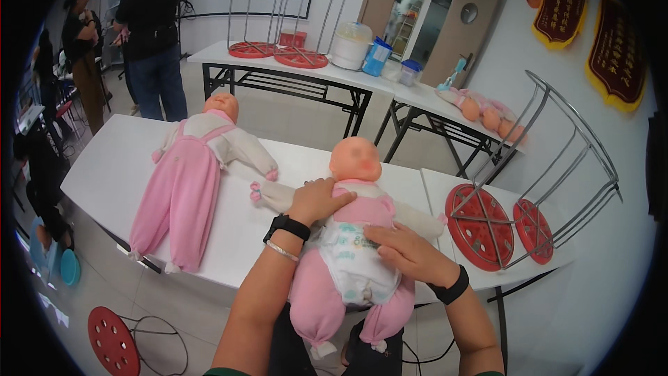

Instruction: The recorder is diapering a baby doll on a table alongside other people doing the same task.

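A baby doll (360, 203) in pink and cream clothes lies on its back at the front edge of a white table (245, 230), its legs hanging over the edge. A white disposable diaper (360, 266) with green print is wrapped around its hips, over the pink trousers. My left hand (318, 201) rests at the doll's shoulder and upper chest, thumb across the pink bib. My right hand (412, 253) lies flat on the diaper's front at the doll's waist, fingers slightly spread. Neither hand grips anything. The doll's back is hidden.
To the left lies a second doll (182, 193) in pink overalls. Upturned red stools (480, 227) stand on the table at the right. A red stool (112, 342) is on the floor. Behind, another table (209, 55) bears stools and containers. Several people (151, 36) stand at back left.
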Available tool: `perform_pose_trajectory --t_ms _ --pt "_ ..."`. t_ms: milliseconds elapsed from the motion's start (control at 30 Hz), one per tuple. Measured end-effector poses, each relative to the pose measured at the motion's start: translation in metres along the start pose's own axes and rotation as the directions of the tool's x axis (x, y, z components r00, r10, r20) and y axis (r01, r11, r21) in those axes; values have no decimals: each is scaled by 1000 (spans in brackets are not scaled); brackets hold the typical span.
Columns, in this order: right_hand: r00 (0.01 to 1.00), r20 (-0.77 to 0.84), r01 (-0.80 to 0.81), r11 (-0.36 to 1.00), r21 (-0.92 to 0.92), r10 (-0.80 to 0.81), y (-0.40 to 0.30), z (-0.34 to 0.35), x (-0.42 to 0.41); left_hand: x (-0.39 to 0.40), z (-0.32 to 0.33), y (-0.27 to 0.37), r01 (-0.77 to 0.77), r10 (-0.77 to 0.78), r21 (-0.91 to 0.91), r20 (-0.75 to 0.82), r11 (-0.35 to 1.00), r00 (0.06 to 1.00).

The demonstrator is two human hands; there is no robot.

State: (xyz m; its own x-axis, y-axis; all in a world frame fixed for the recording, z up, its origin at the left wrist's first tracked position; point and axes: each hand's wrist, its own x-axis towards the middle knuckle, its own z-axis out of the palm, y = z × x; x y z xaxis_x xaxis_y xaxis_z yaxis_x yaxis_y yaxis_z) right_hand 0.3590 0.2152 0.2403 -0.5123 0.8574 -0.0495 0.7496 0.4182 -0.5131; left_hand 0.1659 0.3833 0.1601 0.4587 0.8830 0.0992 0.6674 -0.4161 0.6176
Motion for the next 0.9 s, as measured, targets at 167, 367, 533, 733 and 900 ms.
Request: perform_pose_trajectory --t_ms 167,367,533,733,900 --pt "972 -222 54 991 -125 -81 23 22 22 3 3 2 -27 26 -14 -23 1000 999" --pt "995 -70 57 993 -99 -65 3 11 1 0 3 1 -2 2 4 10 1000 1000" --pt "992 -107 76 996 47 -71 10 1 10 1 4 2 -9 9 -12 -4 1000 1000" --pt "972 -184 74 933 -353 -146 4 37 10 1 4 1 -11 11 -2 -1 1000 1000" --pt "991 -102 57 961 -272 -88 -8 17 -2 0 0 2 -1 2 -6 20 1000 1000"
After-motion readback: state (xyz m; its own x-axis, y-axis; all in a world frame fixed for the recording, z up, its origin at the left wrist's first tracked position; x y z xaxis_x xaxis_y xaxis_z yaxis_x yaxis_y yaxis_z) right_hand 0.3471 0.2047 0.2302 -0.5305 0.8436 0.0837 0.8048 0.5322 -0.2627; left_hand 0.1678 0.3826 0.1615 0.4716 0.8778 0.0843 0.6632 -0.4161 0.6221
